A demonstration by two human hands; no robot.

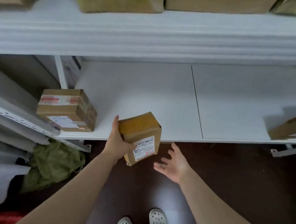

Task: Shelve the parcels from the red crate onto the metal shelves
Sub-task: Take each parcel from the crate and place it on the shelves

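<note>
The lower shelf [145, 93] holds a taped carton [67, 109] at its left end and another box [295, 127] at its right edge. Only a red corner of the crate [4, 218] shows, its contents hidden. A green bag [52, 162] lies on the floor by the shelf's left upright. The left hand [117, 141] grasps the small parcel [140, 129] over the shelf's front lip, with its long axis pointing into the shelf and its label up. The right hand [174, 162] is just beside the parcel, its fingers [175, 147] spread and released.
</note>
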